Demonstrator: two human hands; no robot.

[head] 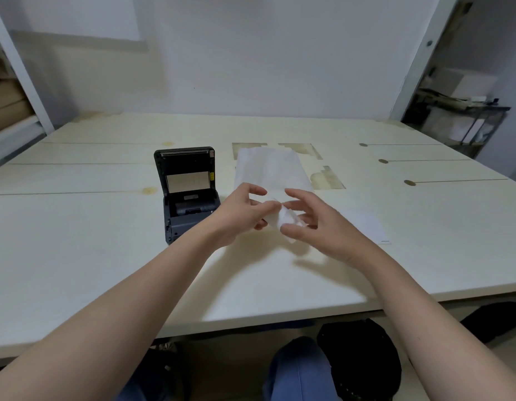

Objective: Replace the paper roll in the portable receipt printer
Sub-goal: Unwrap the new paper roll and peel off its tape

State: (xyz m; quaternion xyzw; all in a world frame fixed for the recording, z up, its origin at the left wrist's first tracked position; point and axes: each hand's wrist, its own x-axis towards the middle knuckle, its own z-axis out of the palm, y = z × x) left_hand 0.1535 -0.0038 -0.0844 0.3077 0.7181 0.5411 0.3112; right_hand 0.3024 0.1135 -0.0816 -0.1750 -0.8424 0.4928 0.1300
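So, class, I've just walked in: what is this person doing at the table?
A person is working a white paper roll between both hands, the left hand and right hand, just above the table. The portable receipt printer sits to the left with its lid open, and the roll is not in it yet. A flat white sheet lies beyond the hands, and a smaller slip of paper lies to the right.

Printer [187, 192] on the counter [106, 256] with lid raised, paper sheet [270, 169] right of the printer, paper roll [284, 222] nearer and right of it, slip [365, 224] farther right
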